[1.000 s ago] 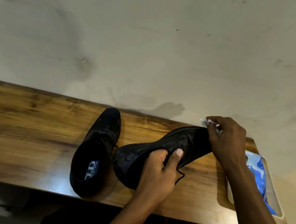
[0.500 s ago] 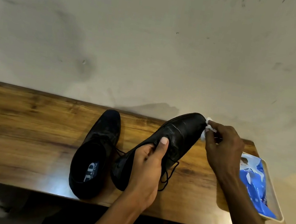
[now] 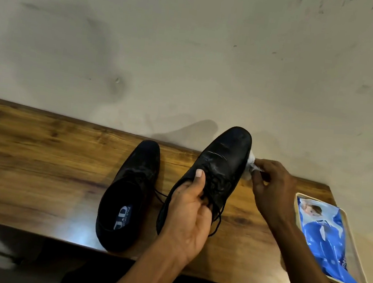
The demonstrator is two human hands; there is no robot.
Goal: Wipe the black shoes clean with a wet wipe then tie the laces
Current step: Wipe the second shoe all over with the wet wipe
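At the 3 o'clock side of the raised black shoe [image 3: 222,167], the right hand [image 3: 272,188] pinches a crumpled wet wipe [image 3: 250,166], mostly hidden behind the shoe's edge. The left hand [image 3: 188,215] grips that shoe at its opening, covering the heel; its laces [image 3: 216,219] dangle untied. At 9 o'clock, the second shoe [image 3: 126,195] rests on the wooden table [image 3: 34,169]. At 4 o'clock, a cream tray [image 3: 354,261] holds a blue wipes packet [image 3: 324,240].

Dim, warm light; glare on the tabletop [image 3: 78,234] near edge, soft shadow on the wall [image 3: 182,131], wide-angle bending at edges.
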